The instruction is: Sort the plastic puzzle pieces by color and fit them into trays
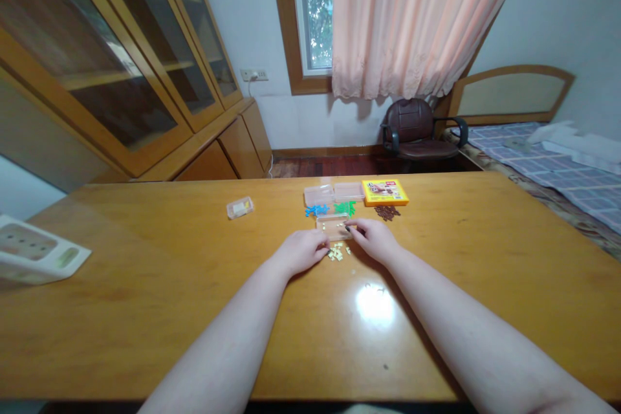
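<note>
Small pale yellow pieces (336, 252) lie in a loose pile on the wooden table. At the left side of this pile is my left hand (305, 250), fingers curled together and tips low by the pieces. A shallow clear plastic box (332, 237) stands just beyond, with a few similar pale pieces inside. My right hand (373, 238) is at the box's right end, its fingertips drawn together over the rim. Whatever either hand pinches is too small to make out. Behind the box lie blue plastic pieces (317, 210) and green plastic pieces (345, 208).
Two clear boxes or lids, one on the left (319, 195) and one on the right (348, 191), lie behind. A yellow box (385, 192) and brown pieces (387, 213) are to their right. Leftward are a small clear container (240, 207) and a white object (43, 252).
</note>
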### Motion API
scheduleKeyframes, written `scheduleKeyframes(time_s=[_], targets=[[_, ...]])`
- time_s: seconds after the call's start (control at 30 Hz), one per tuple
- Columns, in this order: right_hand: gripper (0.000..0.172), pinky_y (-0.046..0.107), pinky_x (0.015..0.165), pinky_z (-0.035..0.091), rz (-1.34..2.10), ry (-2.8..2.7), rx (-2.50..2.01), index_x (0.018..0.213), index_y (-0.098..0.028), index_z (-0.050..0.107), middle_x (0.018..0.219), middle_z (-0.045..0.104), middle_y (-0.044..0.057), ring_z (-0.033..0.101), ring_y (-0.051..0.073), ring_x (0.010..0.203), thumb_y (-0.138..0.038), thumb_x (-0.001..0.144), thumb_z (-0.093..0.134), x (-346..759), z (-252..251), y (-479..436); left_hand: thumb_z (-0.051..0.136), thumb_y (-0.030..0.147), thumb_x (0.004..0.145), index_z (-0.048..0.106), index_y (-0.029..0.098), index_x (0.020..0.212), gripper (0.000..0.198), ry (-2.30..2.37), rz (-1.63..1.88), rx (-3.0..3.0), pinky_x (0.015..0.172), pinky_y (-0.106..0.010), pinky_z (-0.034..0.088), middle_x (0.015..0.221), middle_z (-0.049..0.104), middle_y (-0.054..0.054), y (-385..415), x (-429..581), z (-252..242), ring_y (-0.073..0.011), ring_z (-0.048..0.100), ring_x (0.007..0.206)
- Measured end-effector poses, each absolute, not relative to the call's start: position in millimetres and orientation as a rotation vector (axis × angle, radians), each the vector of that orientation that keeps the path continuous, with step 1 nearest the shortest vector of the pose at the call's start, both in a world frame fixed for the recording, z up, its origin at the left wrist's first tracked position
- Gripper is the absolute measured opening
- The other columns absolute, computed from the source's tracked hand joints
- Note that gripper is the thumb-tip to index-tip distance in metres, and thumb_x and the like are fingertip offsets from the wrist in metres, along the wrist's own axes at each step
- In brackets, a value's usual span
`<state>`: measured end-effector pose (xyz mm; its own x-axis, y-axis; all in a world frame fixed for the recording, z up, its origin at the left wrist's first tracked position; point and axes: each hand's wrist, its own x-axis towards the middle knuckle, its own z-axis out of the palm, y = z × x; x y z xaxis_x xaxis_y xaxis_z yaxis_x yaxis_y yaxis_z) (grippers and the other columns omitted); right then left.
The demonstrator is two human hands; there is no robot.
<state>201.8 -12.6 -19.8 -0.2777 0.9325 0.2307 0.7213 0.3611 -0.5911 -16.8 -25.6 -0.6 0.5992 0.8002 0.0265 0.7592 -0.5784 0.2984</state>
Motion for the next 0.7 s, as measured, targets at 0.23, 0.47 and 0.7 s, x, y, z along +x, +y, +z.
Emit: scheduleKeyframes(time_s=[0.23,0.47,0.7], targets=[[0.016,0.022,0.06,0.04,0.654,-2.362,-1.183,0.085,-0.019,0.069,0.071,0.068,0.002,0.058,0.013,0.063,-0.024,0.079,0.055,202.4,-15.6,-17.7,0.051,0.025,0.083,0.064,0.021,0.085,0.013,1.321,0.293,2.564,0.067,-0.022,0.042,0.083,0.066,-0.001,-25.5,-17.1,2.5,-0.0141,0.059,0.075],[0.024,0.026,0.074,0.044,0.567,-2.54,-1.137,0.095,-0.026,0.072,0.093,0.073,0.002,0.065,0.017,0.084,-0.023,0.081,0.053,199.0,-14.1,-19.6,0.048,0.028,0.086,0.063,0.022,0.093,0.017,1.527,0.481,2.483,0.072,-0.025,0.043,0.092,0.066,-0.002,-22.6,-19.8,3.6,-0.0157,0.06,0.082],[0.021,0.025,0.067,0.042,0.471,-2.592,-1.16,0.091,-0.025,0.072,0.087,0.073,0.003,0.065,0.018,0.076,-0.025,0.082,0.053,198.5,-13.4,-19.1,0.052,0.026,0.083,0.064,0.022,0.088,0.013,1.358,0.309,2.578,0.069,-0.023,0.042,0.086,0.066,-0.001,-25.7,-19.5,7.1,-0.0146,0.059,0.077]])
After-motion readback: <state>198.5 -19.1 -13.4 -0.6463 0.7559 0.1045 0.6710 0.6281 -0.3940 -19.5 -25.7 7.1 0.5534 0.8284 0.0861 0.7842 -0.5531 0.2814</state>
